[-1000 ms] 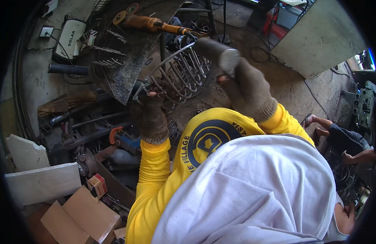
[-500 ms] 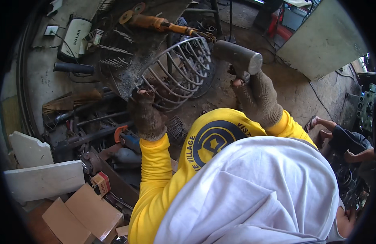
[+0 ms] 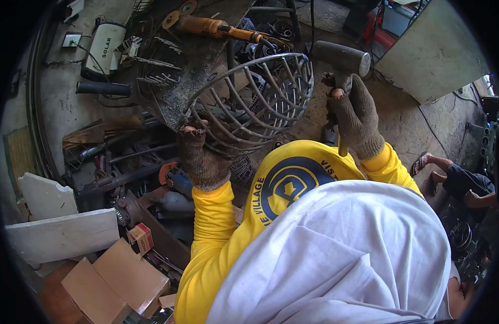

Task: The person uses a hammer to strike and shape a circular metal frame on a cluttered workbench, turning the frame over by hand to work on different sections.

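My left hand [image 3: 203, 164], in a brown knitted glove with bare fingertips, is closed on the left end of a curved basket-like frame of metal rods [image 3: 282, 114]. The frame is tilted beside the edge of a dark metal worktable [image 3: 203, 59], its ribs spreading to the right. To the right of the frame, my right hand [image 3: 358, 121], gloved alike, is wrapped around the handle of a hammer. The hammer's thick cylindrical metal head [image 3: 344, 59] is raised above that hand, apart from the frame. Part of its handle shows below the fingers.
An orange angle grinder [image 3: 206, 26] lies on the worktable's far side. Metal bars and tools [image 3: 119, 175] clutter the left, with an open cardboard box [image 3: 119, 275] nearer. A large pale board [image 3: 436, 54] stands far right. Another person's legs and arm [image 3: 465, 186] show at right.
The rod frame has turned, and its ribbed end now reaches further right. My right hand and the hammer have shifted to the right. My left hand keeps its grip on the frame.
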The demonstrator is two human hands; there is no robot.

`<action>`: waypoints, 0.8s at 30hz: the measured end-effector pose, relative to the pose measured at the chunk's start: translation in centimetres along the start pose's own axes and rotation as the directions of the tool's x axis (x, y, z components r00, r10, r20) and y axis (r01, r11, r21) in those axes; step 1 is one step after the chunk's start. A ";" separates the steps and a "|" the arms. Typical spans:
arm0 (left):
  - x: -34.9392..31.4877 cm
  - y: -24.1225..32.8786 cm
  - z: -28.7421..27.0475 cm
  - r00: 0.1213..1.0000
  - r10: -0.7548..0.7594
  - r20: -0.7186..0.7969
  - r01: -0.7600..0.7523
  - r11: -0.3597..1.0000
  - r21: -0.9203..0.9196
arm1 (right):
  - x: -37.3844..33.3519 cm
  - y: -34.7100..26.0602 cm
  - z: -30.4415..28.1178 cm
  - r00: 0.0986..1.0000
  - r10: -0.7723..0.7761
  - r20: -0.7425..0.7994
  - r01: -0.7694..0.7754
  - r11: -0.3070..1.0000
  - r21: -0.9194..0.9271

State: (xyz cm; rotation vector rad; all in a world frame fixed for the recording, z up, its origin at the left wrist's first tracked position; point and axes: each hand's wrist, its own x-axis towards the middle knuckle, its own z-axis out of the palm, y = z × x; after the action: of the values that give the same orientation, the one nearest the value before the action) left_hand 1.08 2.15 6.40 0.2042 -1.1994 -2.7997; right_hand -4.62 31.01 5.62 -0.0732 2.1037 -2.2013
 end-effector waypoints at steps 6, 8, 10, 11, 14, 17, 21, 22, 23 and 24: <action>-0.1 -0.3 0.0 0.997 0.011 -0.071 -0.010 1.000 0.016 | -0.1 0.1 -0.1 1.000 -0.003 0.009 0.003 0.999 0.047; -0.2 -0.3 0.4 0.999 0.009 -0.054 -0.008 1.000 0.022 | 0.0 0.1 -0.1 1.000 0.020 0.018 -0.021 0.999 0.043; -0.2 -0.2 0.7 1.000 -0.001 -0.030 0.002 1.000 0.019 | 0.4 0.2 -0.1 0.999 0.044 0.008 -0.044 0.999 0.026; -0.2 -0.2 0.8 1.000 -0.011 -0.016 0.012 1.000 0.013 | 0.6 0.3 -0.1 0.998 0.056 0.003 -0.056 0.998 0.018; -0.2 -0.3 0.2 0.998 -0.044 -0.050 0.041 0.997 -0.064 | 1.1 0.7 -0.2 0.996 0.084 -0.032 -0.082 0.995 0.060; -0.5 -0.9 -2.4 0.988 0.040 -0.149 -0.035 0.999 0.035 | 1.2 0.3 -0.1 0.994 0.093 -0.062 -0.090 0.994 0.055; -0.8 -1.3 -0.1 0.963 0.122 -0.241 -0.074 0.977 0.199 | 1.5 0.3 -0.1 0.998 0.038 -0.044 -0.034 0.995 0.094; -0.8 -1.3 0.4 0.964 0.117 -0.239 -0.069 0.977 0.202 | 1.6 -0.2 0.1 0.999 0.034 -0.038 -0.030 0.995 0.097; -0.8 -1.2 0.9 0.965 0.113 -0.237 -0.064 0.977 0.205 | 1.6 -0.5 0.2 0.999 0.030 -0.032 -0.026 0.995 0.101; -0.7 -1.2 1.2 0.967 0.108 -0.233 -0.059 0.976 0.209 | 1.7 -0.5 0.3 0.999 -0.020 -0.033 0.023 0.996 0.085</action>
State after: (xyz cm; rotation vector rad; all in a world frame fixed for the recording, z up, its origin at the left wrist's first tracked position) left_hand 1.59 3.95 6.40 0.4832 -1.3909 -2.4902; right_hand -6.29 30.56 6.04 -0.0548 2.0309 -2.3171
